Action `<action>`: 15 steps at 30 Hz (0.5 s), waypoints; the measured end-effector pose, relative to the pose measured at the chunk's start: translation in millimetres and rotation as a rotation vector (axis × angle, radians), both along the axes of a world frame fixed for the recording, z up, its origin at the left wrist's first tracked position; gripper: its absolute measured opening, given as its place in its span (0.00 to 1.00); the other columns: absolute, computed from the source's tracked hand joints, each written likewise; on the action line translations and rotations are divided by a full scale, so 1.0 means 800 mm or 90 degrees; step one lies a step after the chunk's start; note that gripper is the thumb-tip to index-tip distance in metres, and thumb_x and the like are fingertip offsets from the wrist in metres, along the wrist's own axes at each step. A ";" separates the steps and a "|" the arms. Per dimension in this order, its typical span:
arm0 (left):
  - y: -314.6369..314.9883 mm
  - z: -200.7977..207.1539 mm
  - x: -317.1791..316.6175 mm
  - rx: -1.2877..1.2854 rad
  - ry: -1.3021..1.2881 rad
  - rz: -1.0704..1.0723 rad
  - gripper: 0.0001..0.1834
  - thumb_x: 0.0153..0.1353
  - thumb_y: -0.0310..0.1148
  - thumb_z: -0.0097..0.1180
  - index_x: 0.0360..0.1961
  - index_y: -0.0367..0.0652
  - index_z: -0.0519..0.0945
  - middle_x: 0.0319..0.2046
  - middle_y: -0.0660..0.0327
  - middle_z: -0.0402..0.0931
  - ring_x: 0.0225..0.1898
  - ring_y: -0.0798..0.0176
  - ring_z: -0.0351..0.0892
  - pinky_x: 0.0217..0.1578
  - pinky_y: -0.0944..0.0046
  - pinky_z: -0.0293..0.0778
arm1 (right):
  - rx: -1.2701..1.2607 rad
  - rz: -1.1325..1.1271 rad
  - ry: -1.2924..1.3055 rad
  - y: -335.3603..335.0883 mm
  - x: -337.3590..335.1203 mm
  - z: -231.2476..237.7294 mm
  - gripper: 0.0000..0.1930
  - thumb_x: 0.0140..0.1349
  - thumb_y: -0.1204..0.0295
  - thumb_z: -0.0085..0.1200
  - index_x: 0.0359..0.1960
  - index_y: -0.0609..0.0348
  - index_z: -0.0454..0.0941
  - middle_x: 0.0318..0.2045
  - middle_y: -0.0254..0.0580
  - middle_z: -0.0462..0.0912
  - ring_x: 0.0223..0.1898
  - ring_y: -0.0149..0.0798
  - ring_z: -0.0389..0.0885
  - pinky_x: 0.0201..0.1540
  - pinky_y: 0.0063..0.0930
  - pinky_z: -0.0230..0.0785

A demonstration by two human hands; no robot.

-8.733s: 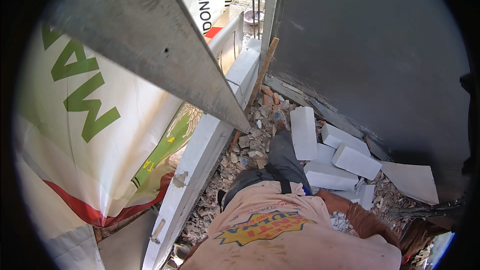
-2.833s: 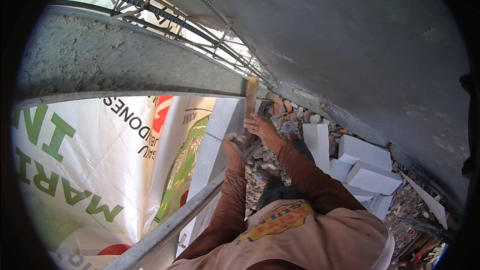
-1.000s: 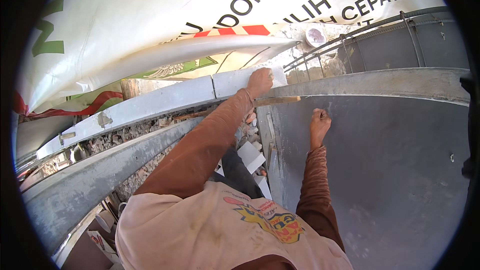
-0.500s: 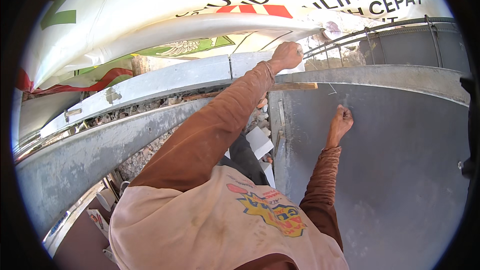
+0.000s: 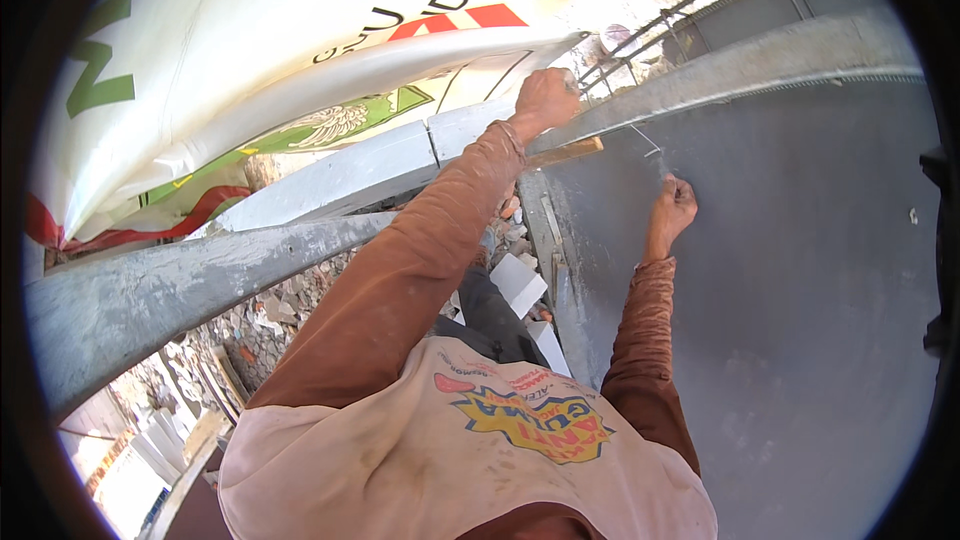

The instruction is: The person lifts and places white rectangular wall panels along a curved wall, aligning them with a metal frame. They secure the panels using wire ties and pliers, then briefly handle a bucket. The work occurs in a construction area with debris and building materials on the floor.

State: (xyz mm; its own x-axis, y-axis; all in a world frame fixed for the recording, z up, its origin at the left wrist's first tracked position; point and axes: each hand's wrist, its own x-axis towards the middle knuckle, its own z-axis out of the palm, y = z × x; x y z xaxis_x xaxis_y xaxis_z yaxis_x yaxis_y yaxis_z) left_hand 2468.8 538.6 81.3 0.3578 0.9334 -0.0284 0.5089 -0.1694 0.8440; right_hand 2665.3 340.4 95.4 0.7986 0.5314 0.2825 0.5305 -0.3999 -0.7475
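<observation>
My left hand (image 5: 548,100) is closed in a fist at the far grey beam (image 5: 760,70), beside the ribbed steel bars (image 5: 672,28). What it grips, if anything, is hidden. Lower and to the right, my right hand (image 5: 674,204) has its fingers pinched together above a broad dark-grey panel (image 5: 790,320). Just beyond those fingertips a thin bent wire (image 5: 645,139) hangs from near the beam's edge; whether the fingers touch it I cannot tell. A short wooden strip (image 5: 568,153) pokes out below my left wrist.
A large printed white banner (image 5: 270,30) covers the far side. Another grey beam (image 5: 180,275) runs along the left. Between it and the panel lie rubble (image 5: 290,305) and white blocks (image 5: 517,283), near my legs. Steel bars form a cage at the upper right.
The view has tilted and shifted, so the beams and banner lie differently. My left hand stays at the beam. My right hand, still pinched, is closer to the bent wire.
</observation>
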 end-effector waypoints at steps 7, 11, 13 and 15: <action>-0.001 0.014 -0.001 -0.010 -0.015 -0.021 0.11 0.52 0.35 0.58 0.34 0.44 0.88 0.34 0.45 0.84 0.40 0.41 0.83 0.45 0.51 0.77 | 0.053 -0.037 0.041 -0.008 -0.008 0.013 0.12 0.61 0.71 0.58 0.27 0.71 0.78 0.18 0.39 0.73 0.22 0.34 0.67 0.30 0.34 0.66; -0.008 0.017 -0.005 -0.027 -0.012 -0.051 0.11 0.53 0.36 0.59 0.34 0.45 0.88 0.34 0.48 0.85 0.39 0.45 0.84 0.45 0.53 0.77 | 0.013 -0.043 0.064 -0.027 -0.017 0.022 0.12 0.61 0.71 0.58 0.26 0.70 0.78 0.18 0.37 0.71 0.22 0.32 0.65 0.29 0.32 0.64; -0.011 0.016 -0.007 -0.048 0.000 -0.073 0.11 0.54 0.37 0.61 0.35 0.45 0.89 0.34 0.51 0.86 0.38 0.49 0.85 0.44 0.57 0.77 | 0.021 -0.019 0.093 -0.035 -0.020 0.025 0.12 0.61 0.71 0.58 0.26 0.70 0.77 0.18 0.36 0.71 0.22 0.31 0.65 0.29 0.31 0.63; -0.014 0.016 -0.009 -0.091 -0.036 -0.045 0.12 0.52 0.38 0.59 0.32 0.44 0.88 0.34 0.49 0.85 0.39 0.46 0.85 0.45 0.55 0.77 | 0.015 -0.003 0.108 -0.043 -0.024 0.027 0.12 0.62 0.71 0.58 0.26 0.70 0.77 0.18 0.34 0.71 0.23 0.29 0.64 0.28 0.30 0.62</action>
